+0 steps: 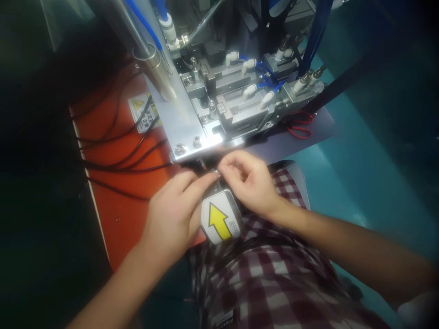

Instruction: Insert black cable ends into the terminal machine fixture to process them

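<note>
My left hand (173, 208) is closed, its thumb stretched toward a small shiny metal piece (217, 173) too small to name. From the other side my right hand (252, 183) meets it, thumb and forefinger pinched at the same spot. What exactly sits in either set of fingertips is hidden. Both hands are just below the front edge of a metal plate (187, 132) with bolts in its corner. Directly beneath the fingertips is a white label with a yellow arrow (218, 221), partly covered by my left hand.
Pneumatic cylinders (243, 112) with white fittings and blue hoses stand beyond the plate. Black cables (120, 168) cross the orange surface (113, 214) at left, near a warning label (140, 109). A metal post (156, 73) rises there. A red wire loop (300, 132) lies at right.
</note>
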The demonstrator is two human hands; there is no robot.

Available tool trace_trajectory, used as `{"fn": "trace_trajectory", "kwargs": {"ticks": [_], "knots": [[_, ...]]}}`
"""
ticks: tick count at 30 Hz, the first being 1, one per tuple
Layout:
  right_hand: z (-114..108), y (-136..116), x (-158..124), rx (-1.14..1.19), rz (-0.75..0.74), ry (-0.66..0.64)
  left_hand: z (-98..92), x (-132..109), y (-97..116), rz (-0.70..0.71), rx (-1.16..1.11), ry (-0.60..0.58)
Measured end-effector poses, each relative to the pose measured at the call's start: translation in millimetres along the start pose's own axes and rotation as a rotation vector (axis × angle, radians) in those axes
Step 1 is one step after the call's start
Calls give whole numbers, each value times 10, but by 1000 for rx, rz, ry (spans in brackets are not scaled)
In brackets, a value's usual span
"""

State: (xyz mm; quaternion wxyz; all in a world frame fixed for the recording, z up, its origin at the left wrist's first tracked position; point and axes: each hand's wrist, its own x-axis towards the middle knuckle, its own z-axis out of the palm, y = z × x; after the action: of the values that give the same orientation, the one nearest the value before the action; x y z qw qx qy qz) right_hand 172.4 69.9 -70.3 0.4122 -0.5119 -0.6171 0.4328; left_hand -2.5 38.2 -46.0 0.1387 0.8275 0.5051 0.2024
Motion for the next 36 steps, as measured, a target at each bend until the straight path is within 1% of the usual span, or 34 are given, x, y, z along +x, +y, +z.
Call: {"fn": "trace_trajectory", "kwargs": {"ticks": [2, 4, 7, 14, 18, 23, 25, 27, 30, 32, 34, 36], "knots": [[11, 32, -23, -37, -96, 29, 1, -2, -4, -1, -7, 5], [12, 48, -34, -60, -161, 37, 4, -6, -7, 0, -12, 8], [1, 49, -42, -71, -192, 37, 9, -10, -11, -3, -15, 9], [-17, 53, -74, -46, -72, 32, -2, 1, -5, -16, -16, -5], [-20, 67, -74, -42, -60, 22, 2, 2, 2, -11, -13, 1], [-24, 37, -68, -106, -34, 2, 1, -1, 5, -16, -1, -6], [-31, -8, -46, -119, 23, -22, -6, 2, 8, -9, 1, -5], [-47, -61, 0, -108, 121, -69, -11, 10, 12, 4, 9, -8], [-99, -122, 93, -78, 305, -188, -11, 22, 15, 19, 33, -22], [-146, -139, 136, -91, 366, -257, -10, 22, 13, 20, 43, -29], [-191, -146, 141, -164, 322, -253, -10, 15, 8, 13, 39, -38], [-220, -153, 115, -247, 184, -178, -11, 8, 2, 8, 27, -44]]}}
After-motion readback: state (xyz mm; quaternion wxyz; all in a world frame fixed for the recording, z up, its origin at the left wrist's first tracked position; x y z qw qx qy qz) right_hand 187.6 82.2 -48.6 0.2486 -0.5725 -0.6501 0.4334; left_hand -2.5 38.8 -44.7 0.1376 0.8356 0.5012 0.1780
